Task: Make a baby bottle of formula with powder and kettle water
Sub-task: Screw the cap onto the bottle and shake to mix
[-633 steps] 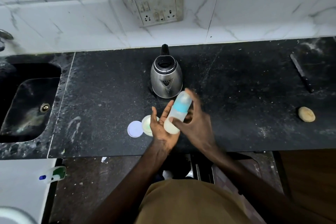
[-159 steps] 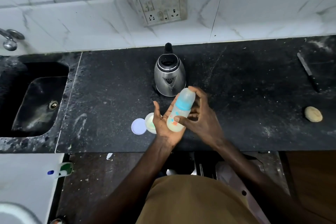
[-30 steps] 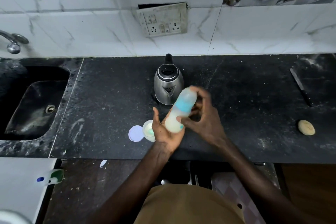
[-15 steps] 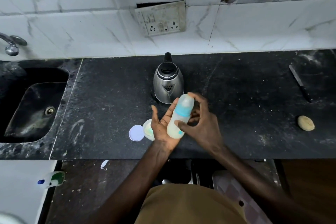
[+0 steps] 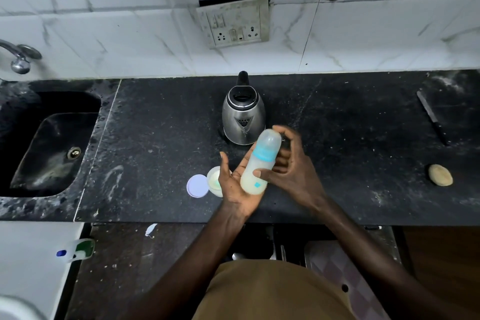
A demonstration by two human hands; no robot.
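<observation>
The left hand (image 5: pixel 233 184) lies flat and open against the bottle (image 5: pixel 259 163); the right hand (image 5: pixel 293 176) curls thumb and fingers round it, above the worktop (image 5: pixel 155 138) near the middle of its front edge. Mixing likely goes best with the cap tight and a gentle roll between the palms, until no clumps show. The long axis slants, cap toward the kettle (image 5: pixel 242 117) and back edge, base toward the front.
</observation>
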